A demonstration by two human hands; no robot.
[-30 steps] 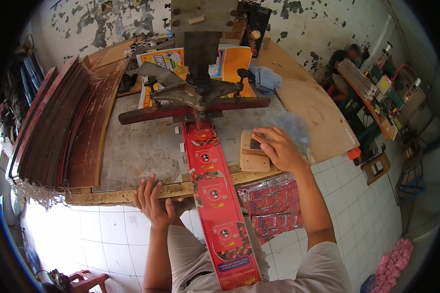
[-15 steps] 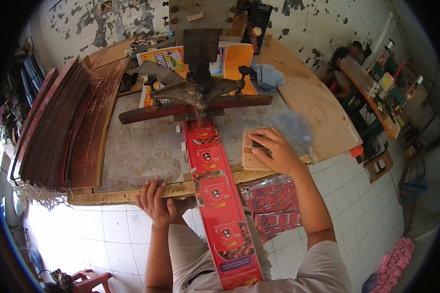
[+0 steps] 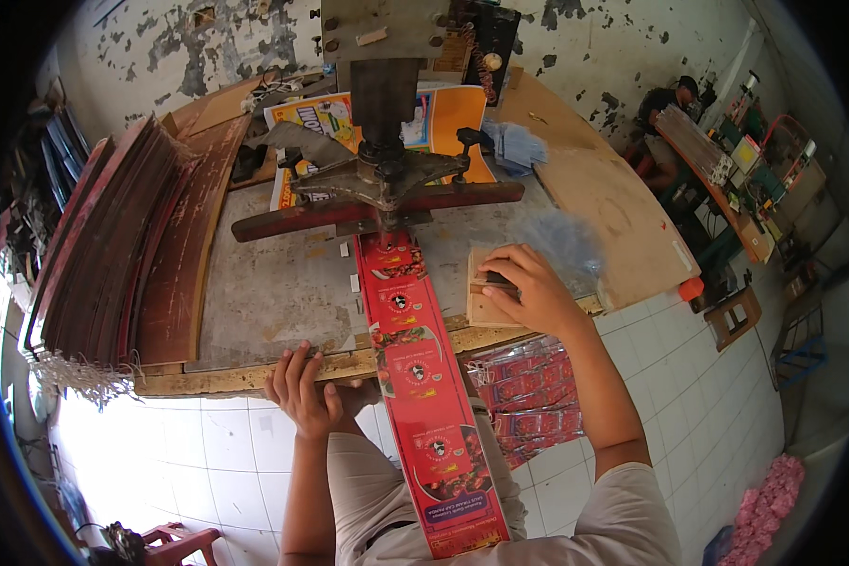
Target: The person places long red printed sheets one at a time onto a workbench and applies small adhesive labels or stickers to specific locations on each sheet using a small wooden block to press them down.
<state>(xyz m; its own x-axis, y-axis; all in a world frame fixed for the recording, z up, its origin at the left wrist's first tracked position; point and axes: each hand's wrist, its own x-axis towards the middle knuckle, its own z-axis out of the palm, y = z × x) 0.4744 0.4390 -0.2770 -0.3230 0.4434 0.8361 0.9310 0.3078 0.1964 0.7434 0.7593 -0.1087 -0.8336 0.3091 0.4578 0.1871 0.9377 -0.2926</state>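
A long red printed plastic strip [image 3: 412,373] runs from under a metal press head [image 3: 384,193] across the table edge and down over my lap. My left hand [image 3: 304,389] rests at the table's front edge, left of the strip, fingers stretched out and holding nothing. At the right of the strip, my right hand [image 3: 528,288] lies over a small wooden block [image 3: 489,313], its fingers curled on a dark piece [image 3: 496,278] set in the block. The palm partly hides that dark piece. The press's crossbar stands above the strip's far end.
Brown boards [image 3: 113,245] are stacked upright on the table's left. Clear bluish film [image 3: 558,241] lies right of the press; a colourful printed sheet [image 3: 453,118] lies behind it. Red packets [image 3: 533,396] are on the tiled floor. Another person [image 3: 668,118] sits at a bench at the far right.
Both my hands, the strip and the press stay practically in place. The person at the far right has shifted their head slightly.
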